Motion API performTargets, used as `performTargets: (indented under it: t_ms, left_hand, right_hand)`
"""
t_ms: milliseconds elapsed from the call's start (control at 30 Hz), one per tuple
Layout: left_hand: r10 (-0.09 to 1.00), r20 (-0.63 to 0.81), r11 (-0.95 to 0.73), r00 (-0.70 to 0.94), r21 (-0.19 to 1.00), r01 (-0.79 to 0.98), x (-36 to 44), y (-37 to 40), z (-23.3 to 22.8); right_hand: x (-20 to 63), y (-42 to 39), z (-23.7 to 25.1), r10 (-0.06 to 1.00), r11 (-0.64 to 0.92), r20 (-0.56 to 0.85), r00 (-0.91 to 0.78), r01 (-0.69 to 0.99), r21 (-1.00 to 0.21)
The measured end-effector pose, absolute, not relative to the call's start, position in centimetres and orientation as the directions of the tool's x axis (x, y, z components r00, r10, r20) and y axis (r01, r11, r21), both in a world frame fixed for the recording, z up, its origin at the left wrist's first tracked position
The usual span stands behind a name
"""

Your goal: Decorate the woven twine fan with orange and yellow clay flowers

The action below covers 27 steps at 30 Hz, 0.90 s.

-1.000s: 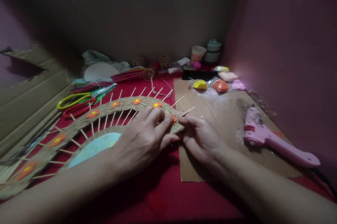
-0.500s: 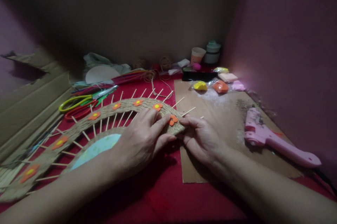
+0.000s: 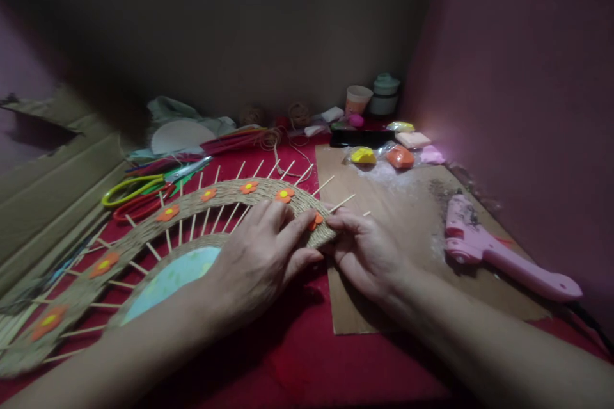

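A curved band of woven twine (image 3: 220, 194) on thin wooden sticks arches around a pale blue-green centre (image 3: 167, 281). Orange flowers with yellow middles, such as one flower (image 3: 249, 187), are spaced along it. My left hand (image 3: 259, 255) lies over the band's right part, fingers closed on it. Its index fingertip presses on the rightmost orange flower (image 3: 316, 222), whose centre is hidden. My right hand (image 3: 367, 249) pinches the band's right edge, thumb on top and other fingers underneath. Stick ends poke out just above that hand.
A pink glue gun (image 3: 503, 255) rests on a brown board (image 3: 403, 217) at right. Yellow clay (image 3: 363, 155) and orange clay (image 3: 400, 156) in wrap lie behind. Scissors (image 3: 132, 191) are at left near cardboard (image 3: 62, 166). A paper cup (image 3: 357, 100) stands at the back.
My left index finger has slid slightly right and now covers more of the rightmost flower. My right hand keeps its pinch. The whole view has shifted a little.
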<state>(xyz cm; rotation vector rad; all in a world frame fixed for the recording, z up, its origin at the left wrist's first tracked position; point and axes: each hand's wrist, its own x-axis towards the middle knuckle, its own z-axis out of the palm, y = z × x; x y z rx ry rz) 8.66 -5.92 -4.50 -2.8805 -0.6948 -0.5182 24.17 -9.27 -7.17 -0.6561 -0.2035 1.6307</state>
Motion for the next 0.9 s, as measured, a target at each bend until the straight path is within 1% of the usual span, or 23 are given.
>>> performTargets:
  t_ms: [67, 133, 300, 467, 633, 700, 800, 900]
  left_hand:
    - [0.381, 0.369, -0.885, 0.848, -0.119, 0.449, 8.72, -6.01, -4.52]
    - [0.368, 0.382, -0.884, 0.848, -0.14, 0.446, 8.68, -6.11, -4.54]
    - [0.407, 0.373, -0.89, 0.834, -0.043, 0.453, 8.47, -6.21, -4.63]
    - [0.421, 0.345, -0.887, 0.839, -0.037, 0.461, 8.46, -6.15, -4.47]
    - [0.412, 0.371, -0.904, 0.832, 0.052, 0.424, 8.03, -6.22, -4.24]
    - [0.392, 0.373, -0.913, 0.841, 0.046, 0.405, 7.93, -6.3, -4.33]
    - [0.366, 0.37, -0.919, 0.854, 0.0, 0.394, 7.99, -6.46, -4.57]
    - [0.364, 0.359, -0.917, 0.859, -0.023, 0.398, 8.08, -6.61, -4.65]
  right_hand:
    - [24.14, -9.26, -7.14, 0.956, -0.179, -0.292, -0.032, -0.851, -0.493]
    - [24.1, -9.27, -7.1, 0.96, -0.167, -0.28, -0.025, -0.853, -0.495]
    - [24.05, -9.37, -7.16, 0.962, -0.153, -0.273, -0.008, -0.842, -0.517]
    - [24.14, -9.42, -7.22, 0.96, -0.161, -0.281, -0.01, -0.84, -0.518]
    - [24.15, -9.42, -7.07, 0.959, -0.183, -0.279, -0.044, -0.85, -0.495]
    - [24.15, -9.44, -7.07, 0.956, -0.187, -0.292, -0.04, -0.848, -0.496]
    - [24.18, -9.47, -7.1, 0.958, -0.197, -0.283, -0.054, -0.839, -0.508]
    - [24.22, -9.48, -7.11, 0.96, -0.199, -0.273, -0.062, -0.838, -0.508]
